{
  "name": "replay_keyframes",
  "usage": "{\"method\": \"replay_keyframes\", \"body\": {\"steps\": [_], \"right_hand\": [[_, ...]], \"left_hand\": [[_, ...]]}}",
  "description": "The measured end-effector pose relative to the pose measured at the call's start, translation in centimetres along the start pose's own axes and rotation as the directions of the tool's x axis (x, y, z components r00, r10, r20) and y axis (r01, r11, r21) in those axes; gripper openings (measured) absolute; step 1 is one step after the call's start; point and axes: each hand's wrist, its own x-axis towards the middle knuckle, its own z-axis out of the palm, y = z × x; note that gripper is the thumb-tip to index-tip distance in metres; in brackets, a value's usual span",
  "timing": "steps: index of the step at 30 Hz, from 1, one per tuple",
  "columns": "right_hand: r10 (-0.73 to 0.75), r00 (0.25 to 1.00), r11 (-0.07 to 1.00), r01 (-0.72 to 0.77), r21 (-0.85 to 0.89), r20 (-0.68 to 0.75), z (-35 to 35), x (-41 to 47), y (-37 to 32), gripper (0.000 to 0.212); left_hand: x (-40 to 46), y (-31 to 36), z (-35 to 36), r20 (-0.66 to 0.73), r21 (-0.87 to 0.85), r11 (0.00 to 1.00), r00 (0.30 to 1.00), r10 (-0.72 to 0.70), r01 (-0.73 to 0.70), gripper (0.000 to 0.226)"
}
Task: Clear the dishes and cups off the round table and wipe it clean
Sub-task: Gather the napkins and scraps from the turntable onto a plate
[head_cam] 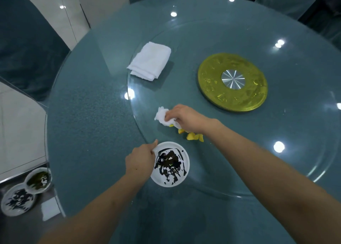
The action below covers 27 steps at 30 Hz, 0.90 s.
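Round table [88,114]: left hand [140,160] grips plate [170,165] (sauce-smeared), right hand [184,117] holds tissue [161,115]

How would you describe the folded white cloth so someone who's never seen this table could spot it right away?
Start at the gold disc in the middle of the round glass table, then look to its left. The folded white cloth lies there flat, apart from both hands. Unlike the crumpled tissue the right hand grips, it's neatly squared.

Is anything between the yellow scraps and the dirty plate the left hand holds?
Nothing visible. The scraps lie on bare glass just beyond the plate, right hand with tissue behind them, left hand at the plate's left rim.
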Motion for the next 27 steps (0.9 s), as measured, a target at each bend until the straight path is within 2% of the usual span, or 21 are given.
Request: {"method": "replay_keyframes", "body": {"steps": [5, 10, 13, 16, 17, 19, 21, 27], "right_hand": [[-0.048, 0.999, 0.999, 0.048, 0.019, -0.002, 0.7, -6.7, -0.6, 0.044], [-0.02, 0.998, 0.999, 0.017, 0.041, 0.052, 0.0, -10.7, -0.6, 0.044], [0.134, 0.982, 0.987, -0.12, 0.105, -0.136, -2.8, -10.8, 0.2, 0.047], [0.316, 0.888, 0.948, -0.285, 0.14, -0.335, -5.8, -9.5, 2.6, 0.04], [0.395, 0.852, 0.919, -0.359, 0.164, -0.343, -6.1, -9.1, 3.4, 0.039], [0.499, 0.826, 0.866, -0.473, 0.161, -0.262, -5.2, -8.5, 4.4, 0.039], [0.489, 0.851, 0.872, -0.474, 0.121, -0.194, -2.9, -8.7, 4.5, 0.04], [0.367, 0.905, 0.93, -0.36, 0.073, -0.217, 0.5, -12.4, 1.5, 0.042]], "left_hand": [[-0.6, 0.6, 0.3, 0.0, 0.018, 1.0, 1.0, -0.004, 0.004, 0.054], [-0.4, 0.9, 0.6, 0.013, 0.024, 1.0, 1.0, -0.009, 0.008, 0.054], [-1.0, 1.0, 1.0, -0.009, 0.042, 0.999, 1.0, 0.01, -0.01, 0.053], [-1.1, 1.1, 1.3, -0.016, 0.044, 0.999, 1.0, 0.003, -0.002, 0.051], [-1.0, 1.1, 1.3, -0.017, 0.048, 0.999, 1.0, -0.001, 0.002, 0.051], [-0.9, 1.1, 1.5, -0.022, 0.048, 0.999, 1.0, -0.005, 0.006, 0.051], [-0.9, 1.0, 1.6, -0.023, 0.044, 0.999, 1.0, -0.005, 0.006, 0.051], [-1.3, 1.2, 1.4, -0.01, 0.07, 0.997, 1.0, 0.019, -0.018, 0.051]]}}
